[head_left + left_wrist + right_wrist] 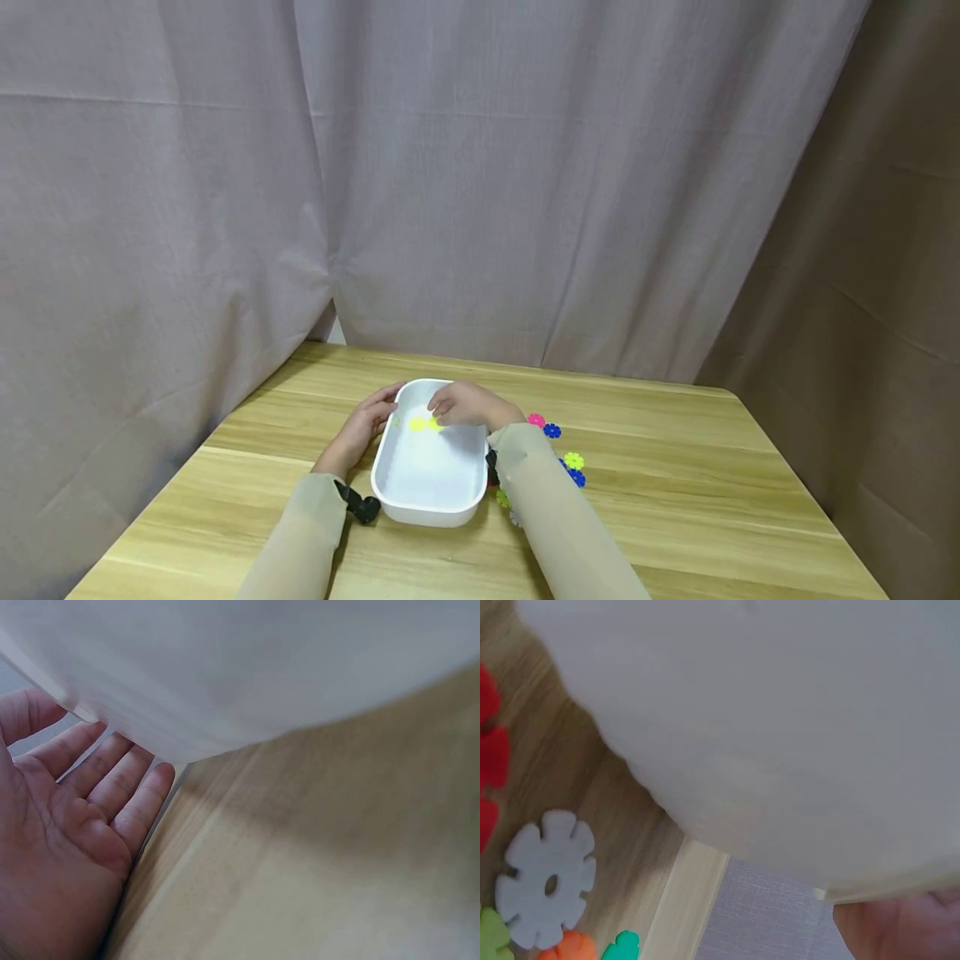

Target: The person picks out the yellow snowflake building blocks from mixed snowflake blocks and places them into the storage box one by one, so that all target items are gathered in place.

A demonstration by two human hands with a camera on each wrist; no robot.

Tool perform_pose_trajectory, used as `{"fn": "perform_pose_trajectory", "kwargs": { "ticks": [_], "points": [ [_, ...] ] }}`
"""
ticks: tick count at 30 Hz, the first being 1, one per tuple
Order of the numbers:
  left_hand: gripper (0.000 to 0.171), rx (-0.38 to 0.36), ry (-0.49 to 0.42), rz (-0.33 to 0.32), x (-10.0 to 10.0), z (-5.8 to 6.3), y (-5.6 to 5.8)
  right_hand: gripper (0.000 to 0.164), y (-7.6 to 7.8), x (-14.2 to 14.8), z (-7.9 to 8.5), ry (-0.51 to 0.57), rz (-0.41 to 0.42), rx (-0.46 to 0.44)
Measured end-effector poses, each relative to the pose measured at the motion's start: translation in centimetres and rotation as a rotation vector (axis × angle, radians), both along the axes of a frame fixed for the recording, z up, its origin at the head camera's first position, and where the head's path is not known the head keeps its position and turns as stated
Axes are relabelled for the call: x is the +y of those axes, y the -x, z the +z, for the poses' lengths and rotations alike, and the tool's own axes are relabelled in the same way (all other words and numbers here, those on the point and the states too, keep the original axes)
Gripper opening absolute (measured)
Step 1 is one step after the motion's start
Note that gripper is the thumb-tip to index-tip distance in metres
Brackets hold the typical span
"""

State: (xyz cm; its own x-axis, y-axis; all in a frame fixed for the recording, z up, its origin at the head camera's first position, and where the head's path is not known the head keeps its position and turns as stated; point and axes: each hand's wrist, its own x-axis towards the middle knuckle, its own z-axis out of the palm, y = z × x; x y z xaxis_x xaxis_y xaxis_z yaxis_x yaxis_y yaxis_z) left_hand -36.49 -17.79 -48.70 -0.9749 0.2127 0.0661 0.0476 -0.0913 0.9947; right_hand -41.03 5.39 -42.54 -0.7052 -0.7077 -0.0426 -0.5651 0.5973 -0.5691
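Hands: two, left hand (360, 428) and right hand (471, 404). Sleeves (562, 508): two. Black wrist devices (365, 507): two. Tables: one wooden table (675, 467). Trays: one white tray (431, 479). Yellow discs (417, 425) inside: two visible. Outside: pink disc (536, 420), one; blue discs (552, 431), at least two; yellow-green discs (573, 460), two. Right wrist view: white disc (546, 879), orange disc (570, 948), teal disc (622, 946), one each; red pieces (491, 757), number unclear.

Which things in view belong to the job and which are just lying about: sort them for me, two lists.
In the job:
white tray
yellow pieces inside it, by the right grip
probably the loose flower-shaped pieces on the table

Just there, it seems:
grey curtain
the table, merely a support
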Motion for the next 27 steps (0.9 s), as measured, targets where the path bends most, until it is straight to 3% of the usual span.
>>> {"fn": "perform_pose_trajectory", "kwargs": {
  "ticks": [7, 14, 27],
  "points": [
    [0.057, -0.001, 0.0, 0.005, 0.1, -0.2, 0.0, 0.025, -0.2, 0.4, 0.2, 0.134, 0.012, -0.041],
    [0.055, 0.007, 0.011, 0.005, 0.0, -0.1, 0.0, 0.026, -0.7, 1.0, 0.7, 0.206, -0.045, -0.117],
    [0.056, 0.03, -0.029, -0.034, -0.6, 0.0, -0.1, 0.024, -1.3, 3.1, 1.0, 0.268, -0.079, -0.033]
  ]
}}
